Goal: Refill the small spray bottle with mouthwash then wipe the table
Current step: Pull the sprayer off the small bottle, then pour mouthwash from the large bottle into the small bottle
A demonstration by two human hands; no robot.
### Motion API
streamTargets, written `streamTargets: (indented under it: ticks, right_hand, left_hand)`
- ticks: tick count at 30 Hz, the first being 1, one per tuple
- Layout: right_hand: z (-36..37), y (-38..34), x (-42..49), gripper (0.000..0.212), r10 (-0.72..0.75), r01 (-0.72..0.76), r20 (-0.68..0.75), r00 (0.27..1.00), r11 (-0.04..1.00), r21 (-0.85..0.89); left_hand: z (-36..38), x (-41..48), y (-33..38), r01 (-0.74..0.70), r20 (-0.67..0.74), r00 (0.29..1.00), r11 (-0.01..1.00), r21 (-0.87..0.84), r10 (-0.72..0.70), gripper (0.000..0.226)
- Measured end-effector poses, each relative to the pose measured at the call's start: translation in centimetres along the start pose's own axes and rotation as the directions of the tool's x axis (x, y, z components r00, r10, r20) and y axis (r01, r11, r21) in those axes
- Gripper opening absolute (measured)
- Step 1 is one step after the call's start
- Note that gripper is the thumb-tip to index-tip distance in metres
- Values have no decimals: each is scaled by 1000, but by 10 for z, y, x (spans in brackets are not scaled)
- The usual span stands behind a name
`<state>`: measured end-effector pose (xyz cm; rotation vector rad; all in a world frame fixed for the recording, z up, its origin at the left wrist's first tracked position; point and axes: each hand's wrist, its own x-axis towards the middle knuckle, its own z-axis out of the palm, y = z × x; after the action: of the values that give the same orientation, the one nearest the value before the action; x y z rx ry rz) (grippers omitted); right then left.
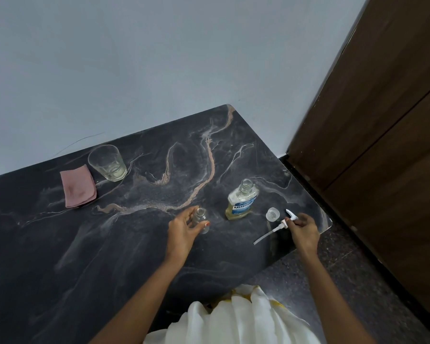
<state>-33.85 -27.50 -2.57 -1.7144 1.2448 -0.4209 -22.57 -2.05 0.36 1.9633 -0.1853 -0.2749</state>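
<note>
- A grey wall (159, 58) runs behind the desk (109, 256); a brown door (382, 120) stands to the right, above a dark speckled floor (345, 281).
- The desk is dark, marble-patterned, with pale veins.
- A folded pink cloth (78, 186) lies at far left, just beside a glass (107, 163) with a little yellowish liquid in it. Both are well apart from the hands.
- The mouthwash (242, 200) stands upright and uncapped between the two hands, partly full of yellow liquid. Its clear cap (272, 214) sits on the desk just to its right.
- The left hand (183, 232) holds the small clear bottle (201, 218), thumb on the near side and fingers curled round the far side. The bottle is left of the mouthwash, near it but not touching.
- The bottle's long axis is about vertical, open neck up. I cannot tell if its base touches the desk.
- The right hand (304, 232) pinches the white pump (283, 224) near the desk's right edge, just beside the cap. Its nozzle points up and away; its dip tube slants down and left, towards the person.
</note>
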Motion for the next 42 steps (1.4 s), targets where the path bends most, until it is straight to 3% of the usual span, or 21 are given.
streamTargets:
  ticks: [4,8,13,17,21,30,36,42]
  right_hand:
    - [-4,-10,-3,32,-94,94,-11,996,996,7]
    - [0,-32,-5,28,-219,217,125,968,976,25]
    - [19,-61,-10,55,-325,288,348,879,945,156]
    - [34,-71,-5,79,-319,267,541,778,948,176]
    - [46,-72,-3,80,-272,200,641,718,962,185]
    - [59,-72,-1,57,-238,104,677,697,967,233]
    - [60,-66,2,50,-241,78,680,693,962,261]
    - [62,-66,-6,49,-253,91,620,742,955,282]
  left_hand:
    - [0,-1,-1,4,0,1000,1000,-12,-4,50]
    - [1,-1,0,2,-2,1000,1000,-1,-2,51]
    - [1,-3,0,-5,-17,1000,1000,6,5,51]
    - [2,-4,1,-13,-29,999,1000,16,14,49]
    - [3,-6,0,-28,-30,999,998,58,30,44]
    - [7,-10,1,-64,-40,997,986,154,71,45]
    - [7,-4,-1,-39,-5,999,997,65,40,49]
    - [2,1,0,-6,0,1000,1000,-4,6,54]
